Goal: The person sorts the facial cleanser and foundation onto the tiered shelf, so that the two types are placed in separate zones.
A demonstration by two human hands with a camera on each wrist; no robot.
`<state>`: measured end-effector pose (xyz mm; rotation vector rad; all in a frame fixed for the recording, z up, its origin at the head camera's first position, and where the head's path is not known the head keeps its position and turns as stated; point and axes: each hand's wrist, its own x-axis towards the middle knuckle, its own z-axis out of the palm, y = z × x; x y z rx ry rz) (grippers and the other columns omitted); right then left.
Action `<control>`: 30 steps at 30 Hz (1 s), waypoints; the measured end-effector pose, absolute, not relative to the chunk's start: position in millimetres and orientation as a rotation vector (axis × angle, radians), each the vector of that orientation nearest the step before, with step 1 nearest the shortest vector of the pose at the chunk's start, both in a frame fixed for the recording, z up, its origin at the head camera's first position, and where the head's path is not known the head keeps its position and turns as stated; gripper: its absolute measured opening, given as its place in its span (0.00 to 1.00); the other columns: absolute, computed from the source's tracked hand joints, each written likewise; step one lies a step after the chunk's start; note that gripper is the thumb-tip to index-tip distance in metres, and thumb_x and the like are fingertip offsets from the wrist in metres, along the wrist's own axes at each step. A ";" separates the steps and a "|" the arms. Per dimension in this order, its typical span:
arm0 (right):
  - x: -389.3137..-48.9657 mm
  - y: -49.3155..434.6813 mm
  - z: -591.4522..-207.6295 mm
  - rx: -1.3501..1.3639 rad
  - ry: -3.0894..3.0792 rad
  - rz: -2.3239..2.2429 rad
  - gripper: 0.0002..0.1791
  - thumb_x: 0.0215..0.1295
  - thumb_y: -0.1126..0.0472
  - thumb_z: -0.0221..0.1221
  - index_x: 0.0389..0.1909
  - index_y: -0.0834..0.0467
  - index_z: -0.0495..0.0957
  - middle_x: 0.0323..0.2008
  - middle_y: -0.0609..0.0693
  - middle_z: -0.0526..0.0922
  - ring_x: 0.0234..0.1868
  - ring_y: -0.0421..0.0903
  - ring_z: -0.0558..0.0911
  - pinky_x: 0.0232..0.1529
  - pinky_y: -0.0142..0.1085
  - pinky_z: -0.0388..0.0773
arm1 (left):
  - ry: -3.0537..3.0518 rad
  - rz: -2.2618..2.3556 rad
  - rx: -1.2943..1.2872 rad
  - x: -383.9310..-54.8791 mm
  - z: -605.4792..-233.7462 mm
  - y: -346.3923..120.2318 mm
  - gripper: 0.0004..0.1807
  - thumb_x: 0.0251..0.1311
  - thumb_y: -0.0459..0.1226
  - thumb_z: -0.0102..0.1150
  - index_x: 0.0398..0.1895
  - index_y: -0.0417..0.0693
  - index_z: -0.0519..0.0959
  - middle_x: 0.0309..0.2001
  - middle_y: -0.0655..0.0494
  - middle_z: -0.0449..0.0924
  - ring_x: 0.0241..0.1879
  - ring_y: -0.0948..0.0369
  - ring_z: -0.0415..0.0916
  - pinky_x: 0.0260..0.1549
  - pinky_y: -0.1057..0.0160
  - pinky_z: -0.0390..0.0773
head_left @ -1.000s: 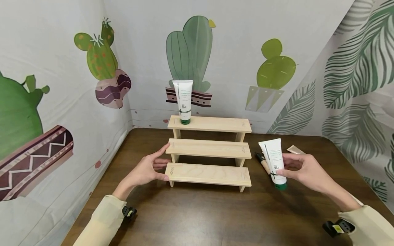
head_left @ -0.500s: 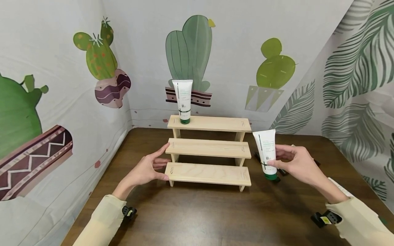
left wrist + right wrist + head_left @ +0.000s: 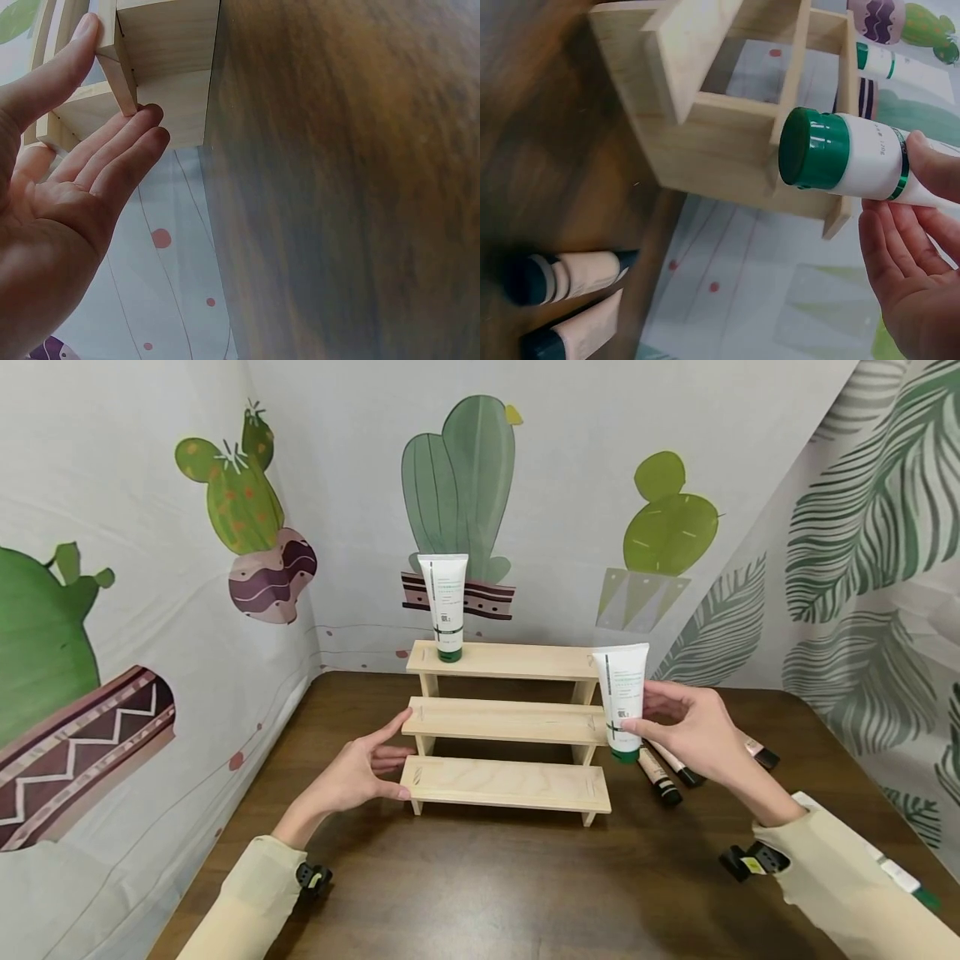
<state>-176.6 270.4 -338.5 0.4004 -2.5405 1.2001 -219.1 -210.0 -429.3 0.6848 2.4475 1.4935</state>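
Observation:
A three-tier wooden display rack (image 3: 510, 720) stands on the table. My left hand (image 3: 360, 770) rests against its left end, thumb at the bottom shelf and index fingertip at the middle one. The fingers look straight in the left wrist view. Between thumb and fingers, my right hand (image 3: 693, 727) pinches a white squeeze tube (image 3: 624, 689), held upright with its green cap (image 3: 814, 148) down. This tube overlaps the rack's right end in the head view. A similar white tube (image 3: 447, 602) stands cap down on the top shelf, toward the left.
Beige tubes with black caps (image 3: 660, 777) lie on the table right of the rack, partly behind my right hand. Another white tube with a green cap (image 3: 900, 875) lies by my right sleeve. A cactus-print cloth (image 3: 555, 527) hangs behind the table.
My right hand has carried the white tube up and to the left, from over the table to the rack's right end. The left hand has stayed in place on the rack.

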 end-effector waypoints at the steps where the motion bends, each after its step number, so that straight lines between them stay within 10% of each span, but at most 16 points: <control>1: -178.2 267.0 -335.9 0.399 -2.529 1.204 0.27 0.60 0.60 0.78 0.59 0.65 0.85 0.42 0.57 0.90 0.40 0.36 0.87 0.40 0.22 0.81 | 2.448 1.494 0.686 -219.2 -429.3 -209.9 0.69 0.44 0.24 0.84 0.86 0.65 0.53 0.61 0.34 0.81 0.60 0.44 0.81 0.61 0.49 0.81; 30: -252.6 181.4 -297.5 0.488 -2.226 1.536 0.29 0.61 0.66 0.77 0.63 0.65 0.82 0.46 0.61 0.90 0.45 0.45 0.89 0.52 0.33 0.84 | 2.444 1.490 0.714 -220.4 -430.4 -210.6 0.68 0.45 0.23 0.83 0.87 0.64 0.52 0.62 0.32 0.79 0.61 0.43 0.80 0.61 0.48 0.81</control>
